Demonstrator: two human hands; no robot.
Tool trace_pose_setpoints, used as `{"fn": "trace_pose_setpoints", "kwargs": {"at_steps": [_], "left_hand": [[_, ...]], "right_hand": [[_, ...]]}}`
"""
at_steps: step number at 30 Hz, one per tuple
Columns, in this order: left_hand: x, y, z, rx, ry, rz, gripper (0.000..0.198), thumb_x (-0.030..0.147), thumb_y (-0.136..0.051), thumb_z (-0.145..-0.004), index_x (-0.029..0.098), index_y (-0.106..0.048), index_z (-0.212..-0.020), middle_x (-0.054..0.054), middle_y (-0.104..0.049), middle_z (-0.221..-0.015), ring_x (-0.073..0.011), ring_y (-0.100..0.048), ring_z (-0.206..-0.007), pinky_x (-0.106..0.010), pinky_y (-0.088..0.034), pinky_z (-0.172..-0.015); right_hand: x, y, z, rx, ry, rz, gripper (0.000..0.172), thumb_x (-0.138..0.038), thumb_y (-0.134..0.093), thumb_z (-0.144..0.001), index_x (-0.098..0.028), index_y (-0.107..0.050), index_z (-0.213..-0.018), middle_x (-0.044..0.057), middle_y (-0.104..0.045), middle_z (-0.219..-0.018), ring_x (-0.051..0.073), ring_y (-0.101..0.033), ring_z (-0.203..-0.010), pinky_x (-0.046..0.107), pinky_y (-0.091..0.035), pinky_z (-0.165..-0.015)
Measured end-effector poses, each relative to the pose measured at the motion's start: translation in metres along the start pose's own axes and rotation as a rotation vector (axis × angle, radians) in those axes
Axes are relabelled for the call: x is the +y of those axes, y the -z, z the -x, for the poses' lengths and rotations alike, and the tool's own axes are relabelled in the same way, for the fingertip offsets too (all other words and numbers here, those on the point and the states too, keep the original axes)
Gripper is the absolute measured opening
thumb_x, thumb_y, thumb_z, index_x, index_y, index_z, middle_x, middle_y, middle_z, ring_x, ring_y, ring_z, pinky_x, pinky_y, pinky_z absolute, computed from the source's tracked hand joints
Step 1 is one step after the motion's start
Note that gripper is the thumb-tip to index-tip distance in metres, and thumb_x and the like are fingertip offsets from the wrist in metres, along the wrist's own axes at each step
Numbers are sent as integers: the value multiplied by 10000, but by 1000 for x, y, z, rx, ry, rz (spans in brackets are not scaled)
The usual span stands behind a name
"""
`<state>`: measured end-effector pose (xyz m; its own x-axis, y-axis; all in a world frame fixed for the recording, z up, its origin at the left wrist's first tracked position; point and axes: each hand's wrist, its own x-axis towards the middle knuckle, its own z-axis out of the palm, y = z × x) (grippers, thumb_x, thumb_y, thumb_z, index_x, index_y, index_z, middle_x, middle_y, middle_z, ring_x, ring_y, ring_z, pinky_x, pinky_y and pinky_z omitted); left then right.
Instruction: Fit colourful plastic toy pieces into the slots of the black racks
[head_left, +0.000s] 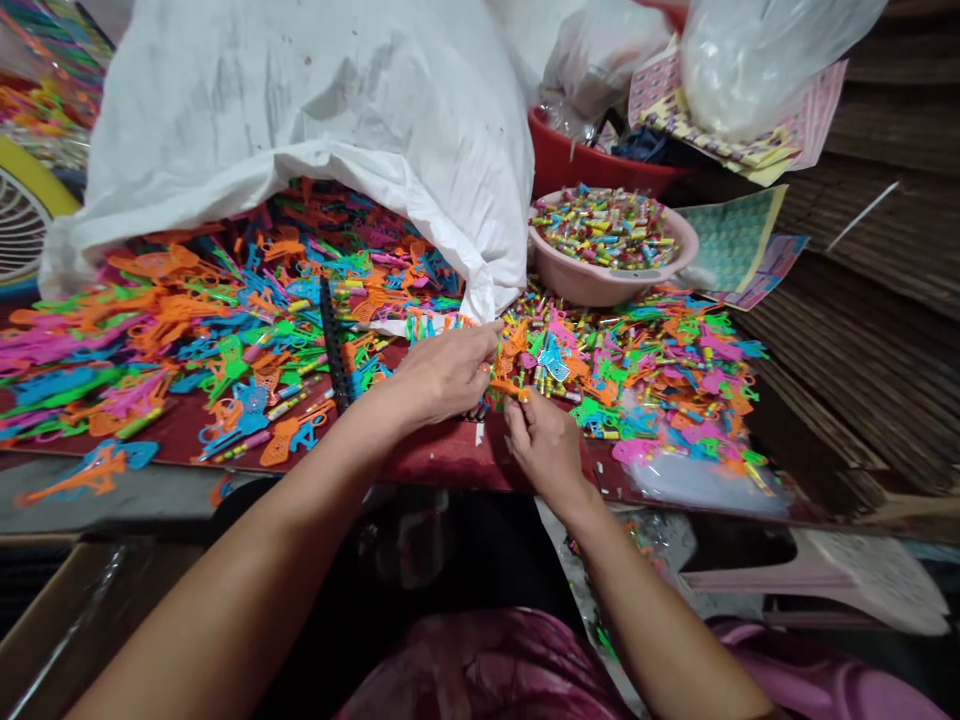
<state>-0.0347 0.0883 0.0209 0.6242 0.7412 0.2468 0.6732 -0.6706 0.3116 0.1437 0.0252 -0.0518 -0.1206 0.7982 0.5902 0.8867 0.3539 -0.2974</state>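
A small orange plastic piece (508, 387) spans the gap between my two hands. My right hand (549, 445) pinches its near end between thumb and fingers. With curled fingers, my left hand (450, 372) reaches in from the left, its thumb tip close to the other end; what its fingers grip is hidden underneath. Just beyond the left hand stands a row of small coloured plastic ends (439, 325). A blue plastic toy piece (553, 362) lies past my right hand among small wrapped tubes.
Loose plastic toys (247, 350) cover the red tabletop (442, 460) at left, spilling from a white sack (315, 90); more lie at right (675, 370). A black toothed strip (331, 345) stands among them. Behind sits a pink bowl (592, 285) of tubes. Clear plastic bags (697, 482) lie front right.
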Motion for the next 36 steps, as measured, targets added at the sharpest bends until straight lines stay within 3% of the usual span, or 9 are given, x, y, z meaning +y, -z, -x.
{"fn": "trace_pose_setpoints", "kwargs": {"at_steps": [3,9,21,26,36], "left_hand": [[-1,-1,-1,11,-11,1,139,169,-407,-853,214,-527,-906,-64,-630,-1112,-207,-601,-934,-330,-478,-786],[-3,0,-2,44,-13,34,138,149,-439,-829,198,-560,-875,-71,-558,-1040,-198,-574,-907,-330,-475,-798],[-4,0,-2,61,-9,85,167,123,-453,-820,178,-598,-883,-73,-548,-1030,-185,-555,-863,-332,-465,-791],[-2,3,1,40,11,90,178,125,-444,-839,168,-606,-897,-88,-550,-1063,-192,-561,-873,-343,-461,-781],[-5,-2,0,76,-5,84,167,128,-442,-846,170,-599,-884,-89,-550,-1048,-192,-562,-870,-340,-452,-766]], "right_hand": [[1,0,-2,1,-29,-17,260,-263,-460,-960,-228,-457,-703,-37,-459,-559,130,-413,-493,283,-263,-543],[-3,0,-6,17,-44,25,283,-262,-461,-956,-225,-458,-675,-38,-446,-544,129,-393,-483,289,-241,-540],[-7,-2,-10,-40,-64,-55,272,-271,-467,-953,-221,-492,-687,-37,-461,-544,131,-377,-479,289,-233,-536],[-7,-10,-7,5,-29,-33,243,-266,-418,-973,-219,-520,-757,-21,-506,-593,145,-427,-514,288,-262,-550],[-7,-9,-3,124,-56,-56,312,-289,-430,-982,-241,-395,-676,-39,-436,-566,137,-400,-505,292,-254,-554]]}}
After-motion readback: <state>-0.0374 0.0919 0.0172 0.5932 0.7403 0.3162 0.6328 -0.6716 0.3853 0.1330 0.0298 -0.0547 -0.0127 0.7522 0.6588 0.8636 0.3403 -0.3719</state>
